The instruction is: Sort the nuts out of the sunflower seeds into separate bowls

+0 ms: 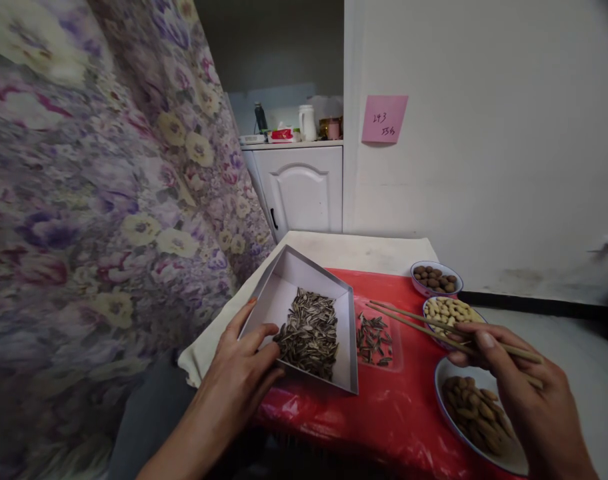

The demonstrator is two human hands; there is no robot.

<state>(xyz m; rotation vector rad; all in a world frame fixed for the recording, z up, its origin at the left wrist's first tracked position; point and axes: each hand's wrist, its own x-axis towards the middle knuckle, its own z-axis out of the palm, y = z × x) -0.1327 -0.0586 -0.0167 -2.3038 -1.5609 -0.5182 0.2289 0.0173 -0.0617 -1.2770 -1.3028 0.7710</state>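
Observation:
My left hand [241, 370] grips the near left edge of a white cardboard box [309, 277], tilted and holding a heap of striped sunflower seeds [309, 333]. My right hand [527, 393] is closed on a pair of wooden chopsticks [414, 319] whose tips point left toward a small pile of loose sunflower seeds [375, 340] on the red table cover [384, 413]. The chopstick tips hover just above and right of that pile, holding nothing.
Three blue-rimmed bowls stand at the right: brown nuts [435, 277], peanuts [449, 312] and almonds [474, 410]. A floral curtain [94, 200] hangs at the left. Behind are a white cabinet [304, 190], a wall with a pink note [384, 119], and white cloth [364, 250].

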